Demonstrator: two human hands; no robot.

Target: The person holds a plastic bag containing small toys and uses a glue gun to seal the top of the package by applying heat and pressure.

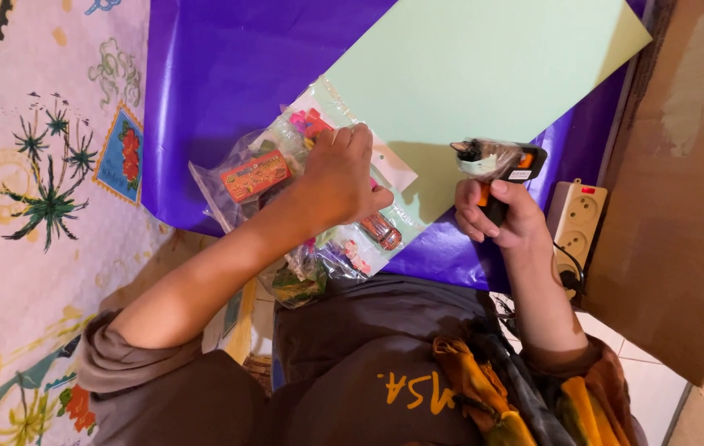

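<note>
Gluing step in hand. Right hand (496, 216) grips glue gun (498, 162) over green card (484, 74). Left hand (342, 177) presses clear packets (286, 186) against card edge. Next: steady nozzle placement, likely.

We take the sheet of card (484, 74) as our landmark. It lies on the shiny table cover (228, 74). Our left hand (342, 177) is left of the card's near corner, pressing on a pile of clear plastic packets (261, 177) that lies on the cover and partly on the card's edge. Our right hand (496, 216) is just below the card, holding a glue gun (496, 161) over its near edge. A power strip (576, 219) sits right of the card, beside the cardboard box (682, 182).
</note>
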